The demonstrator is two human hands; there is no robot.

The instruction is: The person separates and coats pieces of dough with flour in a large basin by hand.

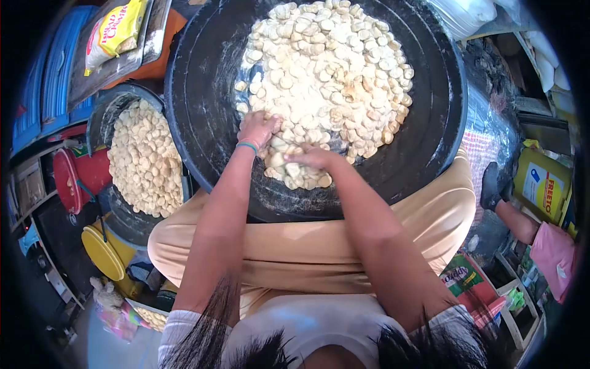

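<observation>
A wide black basin (424,147) rests over my lap and holds a large heap of pale, floury dough-like pieces (326,55). My left hand (259,130), with a green band at the wrist, presses into the near left edge of the heap, its fingers partly sunk among the pieces. Close to its right, my right hand (310,157) lies on the pieces with its fingers apart, pointing left. Some pieces lie between and under both hands. The left fingertips are hidden, so any grip there cannot be made out.
At the left, a second dark tub (101,126) holds similar pieces. Near it are a red bucket (77,175), a yellow bucket (107,249) and a bread crumbs bag (114,34) on a board. Another person's arm (516,221) and a yellow-green container (541,184) are at the right.
</observation>
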